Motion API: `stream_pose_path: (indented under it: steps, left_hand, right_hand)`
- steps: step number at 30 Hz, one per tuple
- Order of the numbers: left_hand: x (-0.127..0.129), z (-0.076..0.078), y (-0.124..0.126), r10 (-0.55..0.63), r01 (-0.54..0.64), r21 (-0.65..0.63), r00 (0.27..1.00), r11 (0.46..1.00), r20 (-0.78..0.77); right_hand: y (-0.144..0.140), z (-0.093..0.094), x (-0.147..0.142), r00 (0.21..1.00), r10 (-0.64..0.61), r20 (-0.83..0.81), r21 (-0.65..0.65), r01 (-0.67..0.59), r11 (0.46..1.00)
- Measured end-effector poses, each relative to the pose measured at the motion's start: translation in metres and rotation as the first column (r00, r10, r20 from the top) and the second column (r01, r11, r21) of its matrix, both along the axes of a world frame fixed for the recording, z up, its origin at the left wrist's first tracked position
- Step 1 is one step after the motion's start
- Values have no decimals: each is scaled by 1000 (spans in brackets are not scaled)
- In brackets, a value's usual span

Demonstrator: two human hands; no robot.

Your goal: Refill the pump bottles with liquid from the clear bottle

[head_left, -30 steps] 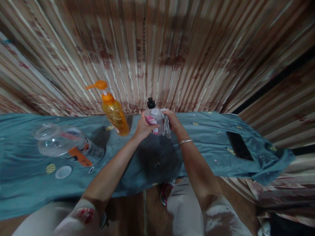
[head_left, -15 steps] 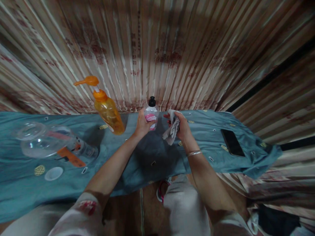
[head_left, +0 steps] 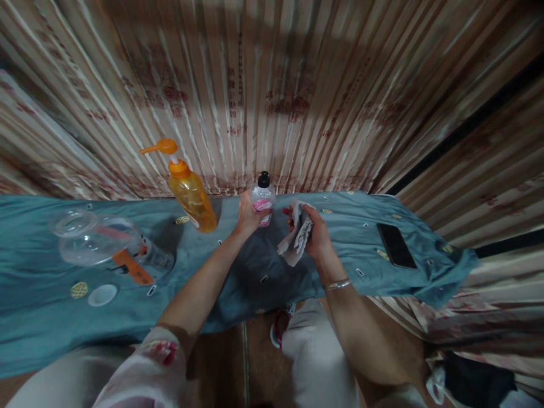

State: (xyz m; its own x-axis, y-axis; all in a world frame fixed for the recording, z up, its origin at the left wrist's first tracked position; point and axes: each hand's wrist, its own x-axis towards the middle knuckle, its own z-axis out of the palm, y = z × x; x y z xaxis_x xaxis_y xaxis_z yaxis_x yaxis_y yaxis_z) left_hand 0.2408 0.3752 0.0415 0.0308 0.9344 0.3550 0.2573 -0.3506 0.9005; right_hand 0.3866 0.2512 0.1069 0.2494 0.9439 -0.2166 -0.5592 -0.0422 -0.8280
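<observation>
My left hand (head_left: 245, 215) grips a small clear bottle (head_left: 262, 196) with a black cap and a pink label, standing upright at the far edge of the blue-green cloth (head_left: 238, 266). My right hand (head_left: 312, 235) holds a crumpled whitish rag (head_left: 296, 241) a short way to the right of the bottle, apart from it. A bangle sits on my right wrist.
An orange pump bottle (head_left: 190, 192) stands left of the small bottle. Further left lie a clear plastic jar (head_left: 102, 243) on its side and a white lid (head_left: 102, 294). A black phone (head_left: 396, 245) lies on the cloth at right. A striped curtain (head_left: 272, 90) hangs behind.
My right hand with the rag has come off the small bottle and moved right and toward me. My left hand keeps its grip on the bottle.
</observation>
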Motion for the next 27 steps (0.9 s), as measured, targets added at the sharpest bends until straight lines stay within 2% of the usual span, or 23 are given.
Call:
stream_pose_path:
  steps: [7, 11, 14, 17, 20, 22, 24, 27]
  left_hand:
    - [-3, 10, -15, -59, 65, -99, 996, 993, 60]
    - [-3, 12, -17, -55, 65, -84, 992, 994, 110]
    - [-7, 13, -28, -33, 54, -122, 985, 991, 171]
    - [-21, 13, -58, -14, 83, -223, 955, 971, 296]
    - [-45, 13, -103, -105, 244, -298, 903, 923, 417]
    - [-62, 11, -135, -106, 277, -315, 878, 908, 467]
    - [-76, 8, -162, -115, 309, -339, 866, 889, 486]
    - [-95, 2, -193, -218, 374, -369, 890, 851, 400]
  right_hand:
    - [-17, -8, -8, 1000, 9, -15, -22, -10, 1000]
    - [-23, -9, -13, 1000, 9, -22, -34, -9, 999]
    - [-28, -9, -20, 999, 23, -33, -43, -24, 999]
    - [-36, -8, -32, 998, 57, -40, -44, -58, 997]
    - [-45, -7, -49, 994, 104, -34, -30, -105, 994]
    - [-51, -9, -62, 990, 143, -20, -15, -143, 990]
    - [-57, -14, -76, 983, 186, 2, -4, -186, 983]
    - [-66, -28, -95, 965, 256, 62, -9, -256, 967]
